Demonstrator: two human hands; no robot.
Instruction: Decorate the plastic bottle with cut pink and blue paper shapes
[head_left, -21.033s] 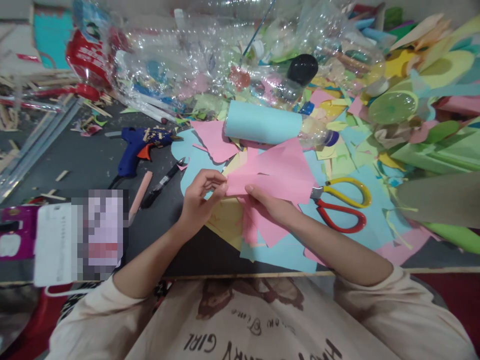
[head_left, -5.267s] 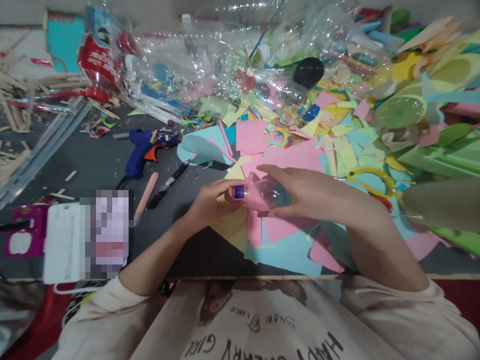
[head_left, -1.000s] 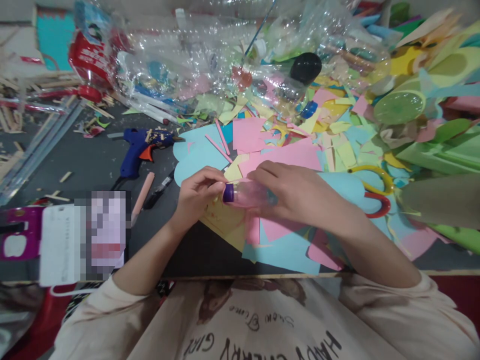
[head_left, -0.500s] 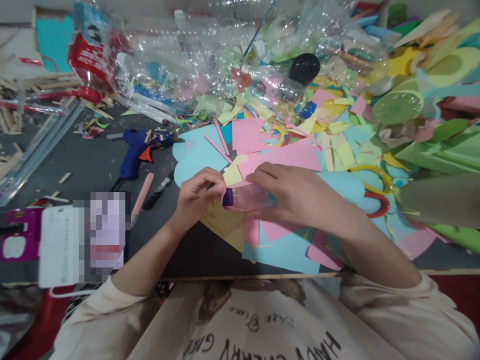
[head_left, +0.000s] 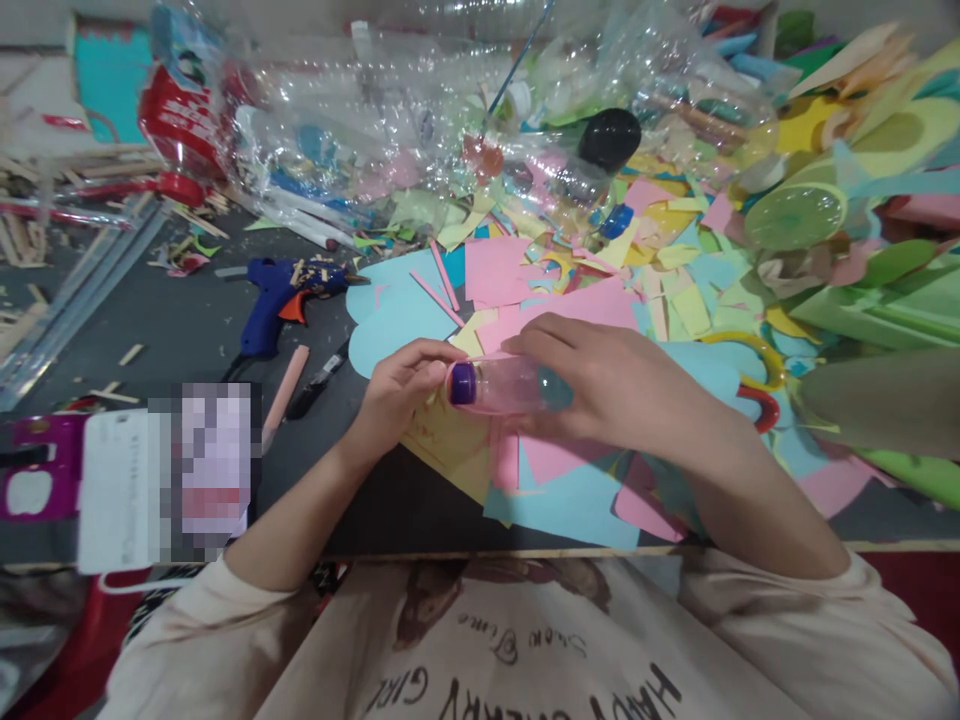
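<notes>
A small clear plastic bottle (head_left: 506, 388) lies sideways above the papers, its purple cap (head_left: 463, 383) facing left. My right hand (head_left: 592, 375) is wrapped around the bottle's right part, fingers over the top and thumb along the near side. My left hand (head_left: 409, 385) is closed in a pinch right beside the cap. A thin pink paper edge (head_left: 452, 378) curves around the cap from my left fingertips and runs along the bottle. Beneath lie a yellow paper (head_left: 454, 450) with faint marks and pink paper sheets (head_left: 555, 455).
A blue glue gun (head_left: 281, 300) lies to the left, with a marker (head_left: 319, 383) and a pink stick (head_left: 285, 395) near it. Scissors with yellow and red handles (head_left: 757, 360) lie right of my right hand. Plastic bottles (head_left: 352, 110) and paper scraps (head_left: 675, 260) crowd the back.
The bottle has turned slightly and shifted a little right, so its purple cap and clear body show more fully. Both hands moved slightly with it.
</notes>
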